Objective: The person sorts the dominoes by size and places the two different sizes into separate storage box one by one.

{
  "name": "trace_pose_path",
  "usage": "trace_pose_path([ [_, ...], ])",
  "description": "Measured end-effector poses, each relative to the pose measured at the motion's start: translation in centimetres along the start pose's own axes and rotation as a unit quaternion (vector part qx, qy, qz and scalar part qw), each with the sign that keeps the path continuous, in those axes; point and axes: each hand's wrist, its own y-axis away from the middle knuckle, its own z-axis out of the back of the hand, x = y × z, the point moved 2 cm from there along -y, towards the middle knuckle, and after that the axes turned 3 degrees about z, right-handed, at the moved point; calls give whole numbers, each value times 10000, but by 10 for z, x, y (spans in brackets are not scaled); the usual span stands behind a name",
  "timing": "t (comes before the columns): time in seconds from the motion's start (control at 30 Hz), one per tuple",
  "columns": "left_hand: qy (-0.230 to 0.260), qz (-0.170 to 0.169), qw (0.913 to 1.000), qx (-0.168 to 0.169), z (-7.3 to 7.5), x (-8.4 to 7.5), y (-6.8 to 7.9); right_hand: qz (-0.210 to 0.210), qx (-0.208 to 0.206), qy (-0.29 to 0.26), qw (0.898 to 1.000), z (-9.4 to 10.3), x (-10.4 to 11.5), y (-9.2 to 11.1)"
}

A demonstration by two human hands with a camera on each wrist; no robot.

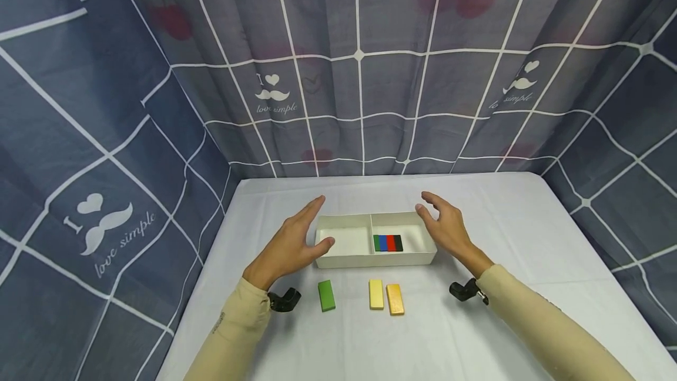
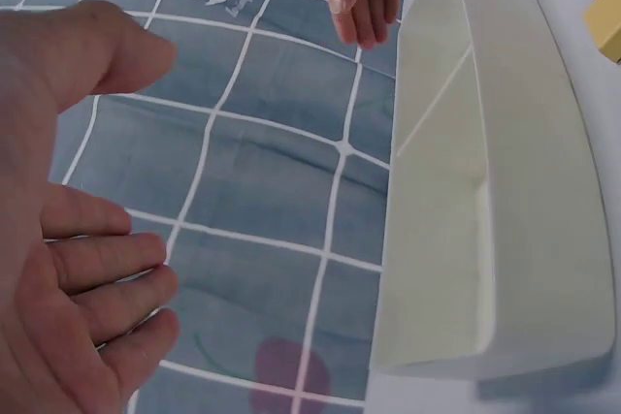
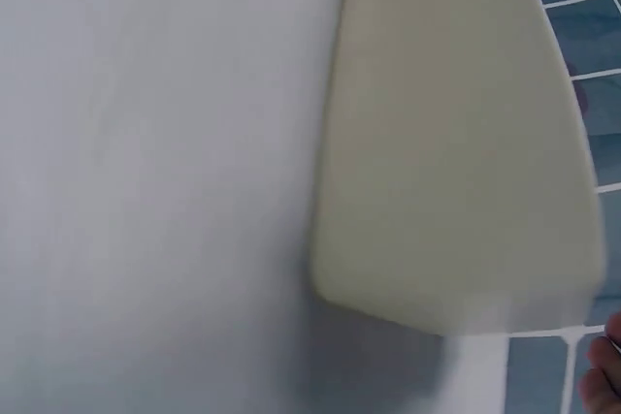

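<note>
A cream two-part box [image 1: 376,261] stands on the white table. My left hand [image 1: 288,246] is by its left end, thumb spread from straight fingers and holding nothing. At the opposite end my right hand [image 1: 448,229] hovers with fingers loosely bent, also bare. Green, blue, red and black blocks [image 1: 390,243] sit side by side in the right compartment; nothing shows in the left one. In front of the box lie a green block [image 1: 327,296], a pale yellow block [image 1: 376,294] and a deeper yellow block [image 1: 395,300]. The right wrist view shows the box's end wall [image 3: 456,143] and some fingertips [image 3: 604,375].
Grey-blue curtains [image 1: 391,87] with white grid lines enclose the table [image 1: 338,346] at the back and both sides. A black wrist mount [image 1: 285,300] is on the left forearm, and another black mount [image 1: 464,290] on the right.
</note>
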Motion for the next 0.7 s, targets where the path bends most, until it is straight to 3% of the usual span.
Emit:
trace_pose_path([
  [0.17, -119, -212, 9995, 192, 2, -7, 2, -461, -296, -575, 9968, -11, -10, 10],
  [0.33, -200, -393, 9980, 463, 0, -12, 5, -864, -300, -1276, 9876, -23, -23, 15],
  [0.57, -210, -265, 9923, 1192, -4, -18, 9, -1524, -197, -2462, 9570, -33, -33, 17],
  [0.7, -328, -86, 9880, 1505, -5, -21, 12, -1697, -137, -2801, 9448, -36, -38, 17],
])
